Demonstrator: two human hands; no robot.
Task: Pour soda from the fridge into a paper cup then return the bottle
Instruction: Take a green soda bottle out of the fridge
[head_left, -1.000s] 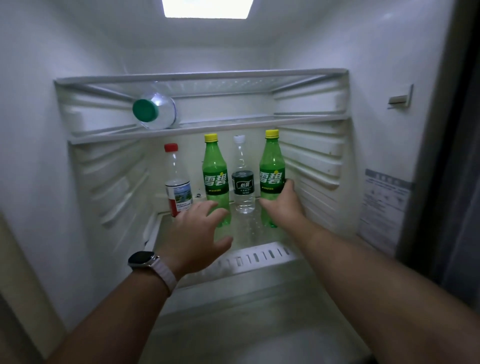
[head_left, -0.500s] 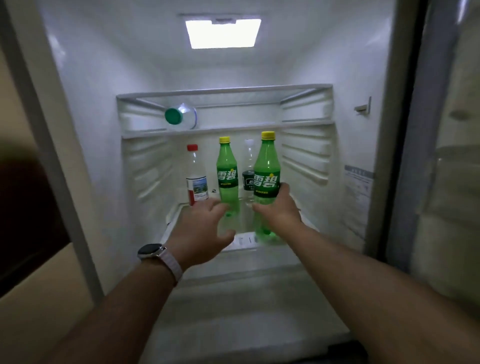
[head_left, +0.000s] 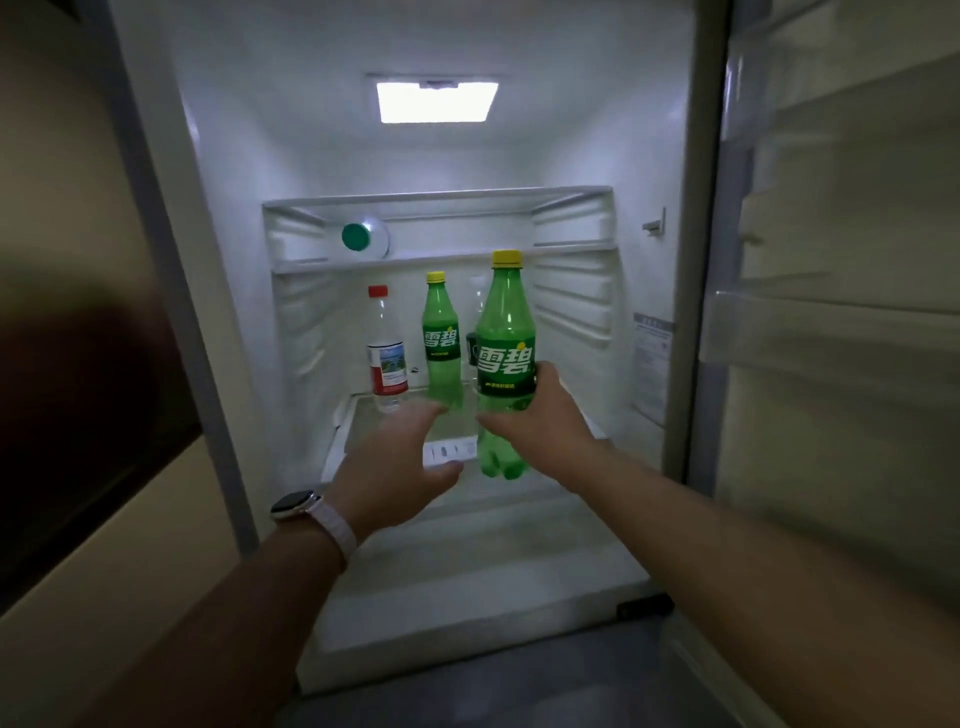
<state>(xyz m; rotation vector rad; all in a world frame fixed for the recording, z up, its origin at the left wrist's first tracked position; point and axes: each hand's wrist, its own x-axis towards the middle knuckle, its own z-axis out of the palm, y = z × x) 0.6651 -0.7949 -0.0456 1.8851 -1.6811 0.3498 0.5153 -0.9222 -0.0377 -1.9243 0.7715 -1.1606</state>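
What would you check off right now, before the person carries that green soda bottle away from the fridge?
1. Grip: the right hand is wrapped around the held green bottle at its lower label. Ok.
2. Cap: the yellow cap is on; how tight, cannot tell.
3. Bottle upright and lifted off the shelf. Ok.
4. Left hand open, holding nothing, free to help. Ok.
5. Neighbours: the second green bottle and the red-capped bottle stand upright and untouched. Ok.
6. Paper cup: none in view, so cannot tell.
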